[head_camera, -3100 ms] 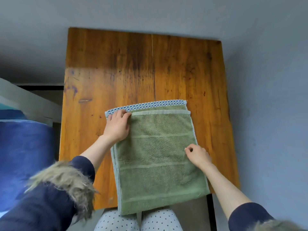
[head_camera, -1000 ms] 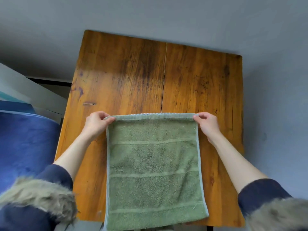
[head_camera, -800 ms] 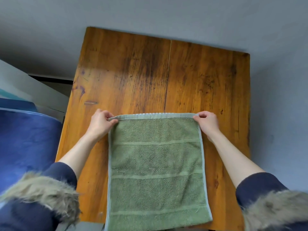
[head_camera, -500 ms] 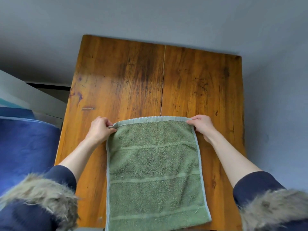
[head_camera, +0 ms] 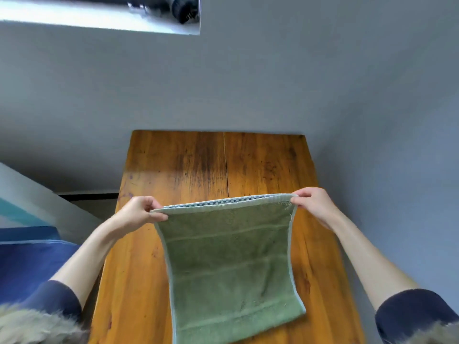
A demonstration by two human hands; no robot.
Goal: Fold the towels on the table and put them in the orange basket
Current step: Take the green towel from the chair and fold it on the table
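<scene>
Both hands are up over the wooden table (head_camera: 260, 165): the left hand (head_camera: 139, 212) is pinching one top corner of the green towel (head_camera: 231, 264), the right hand (head_camera: 313, 203) is pinching the other. The towel is stretching between them, a blue checked band (head_camera: 218, 202) peeking along its top edge, its lower end lying on the wood.

A green terry towel (head_camera: 231, 266), folded double, hangs stretched between a person's two hands above a wooden table (head_camera: 260, 165). The left hand (head_camera: 139, 212) and the right hand (head_camera: 314, 203) each pinch one upper corner, pulling the top edge taut. A blue-and-white checked band shows along that edge on the layer behind. Pale woven stripes cross the cloth, and its lower end slants toward the near edge of the table.
</scene>
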